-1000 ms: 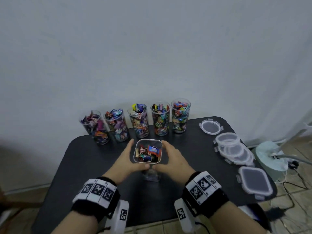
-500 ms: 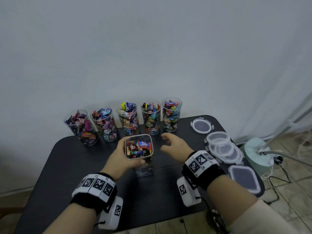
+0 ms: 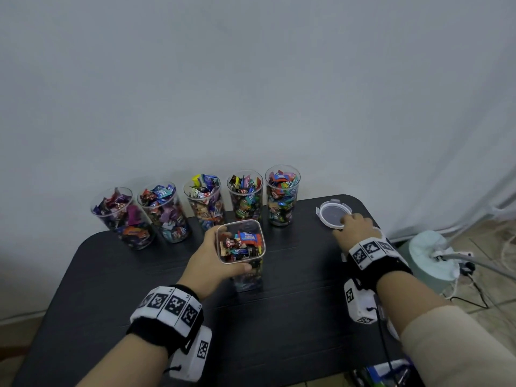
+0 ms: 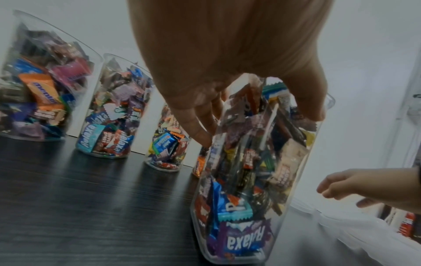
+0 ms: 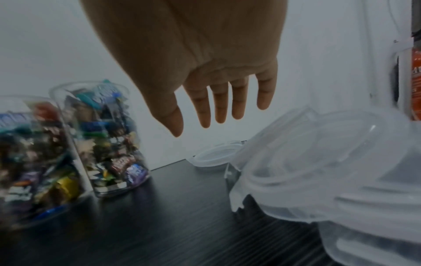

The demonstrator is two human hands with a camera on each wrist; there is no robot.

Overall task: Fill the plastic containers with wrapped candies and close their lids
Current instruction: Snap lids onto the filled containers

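Observation:
A tall square clear container (image 3: 241, 244) of wrapped candies stands lidless on the black table (image 3: 279, 317). My left hand (image 3: 220, 255) grips it by the rim, thumb on the near side. The left wrist view shows the same fingers (image 4: 200, 129) curled round the container (image 4: 250, 180). My right hand (image 3: 346, 220) is at the back right, over the near edge of a round lid (image 3: 331, 212). In the right wrist view its fingers (image 5: 205, 118) are straight and hold nothing, a little above that lid (image 5: 216, 156).
Several round candy-filled containers (image 3: 205, 203) line the back edge, all lidless. A stack of clear lids (image 5: 318, 171) lies just right of my right hand. A pale fan base (image 3: 430, 255) and cables sit on the floor beyond the table's right edge.
My right hand has let go of the square container and moved right and back to the round lid. The left hand still grips the container.

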